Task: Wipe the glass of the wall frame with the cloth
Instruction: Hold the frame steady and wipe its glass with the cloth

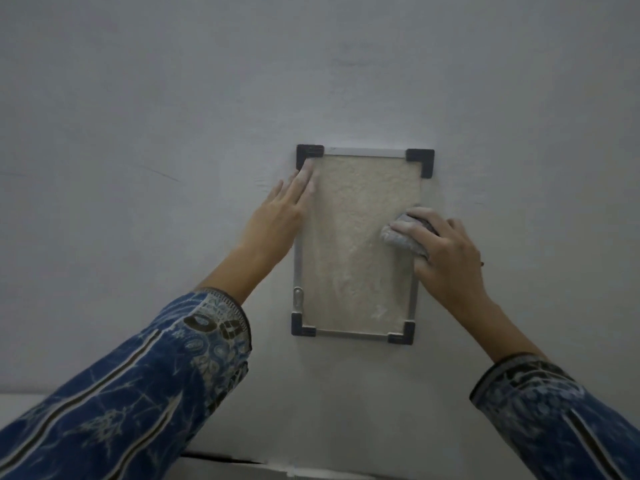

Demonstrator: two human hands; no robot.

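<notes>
— Where's the frame (356,332)?
— On the wall (173,116), long axis upright.
— The hands?
— Left hand (282,206) flat, fingers spread, at its left edge; right hand (446,254) bunches the cloth (398,237) against the glass (353,244).

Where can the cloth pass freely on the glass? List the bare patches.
Free: the glass middle and lower half, down to the bottom corners. Crowded: the left hand covers the upper left edge; the right hand and cloth cover the right edge.

Dim, soft, slightly blurred view
</notes>
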